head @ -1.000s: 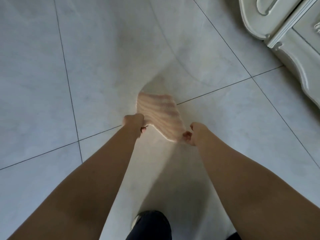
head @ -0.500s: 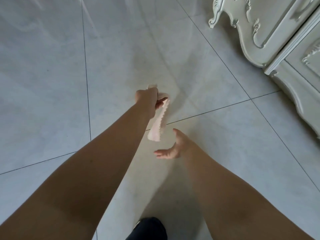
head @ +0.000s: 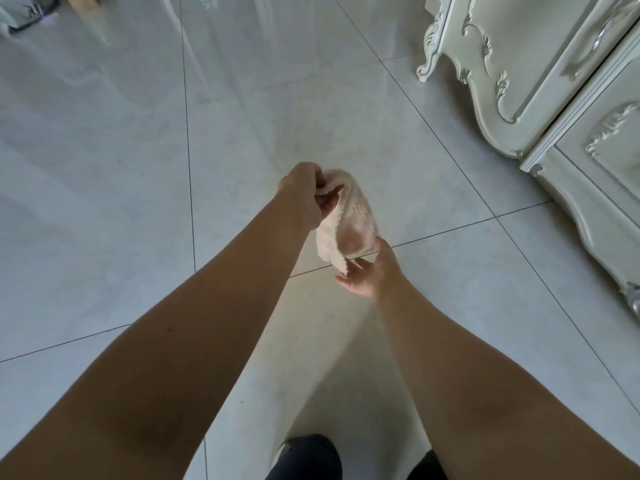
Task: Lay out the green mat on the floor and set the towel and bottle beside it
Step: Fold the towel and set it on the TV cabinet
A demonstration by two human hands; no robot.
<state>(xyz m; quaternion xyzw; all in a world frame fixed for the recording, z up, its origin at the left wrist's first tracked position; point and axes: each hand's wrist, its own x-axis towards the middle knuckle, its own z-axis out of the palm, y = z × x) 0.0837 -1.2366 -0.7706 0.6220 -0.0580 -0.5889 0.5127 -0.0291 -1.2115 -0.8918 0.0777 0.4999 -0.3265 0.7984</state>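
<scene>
Now the left hand is closed on the top edge of the pale pink towel, which hangs in the air over the tiled floor, well to the left of the white cabinet. The right hand is open, palm up, fingers just touching the lower corner — it holds nothing firmly. To do this step well, I think the right hand should pinch that loose corner first, so the towel goes down flat. Mat and bottle are not visible.
</scene>
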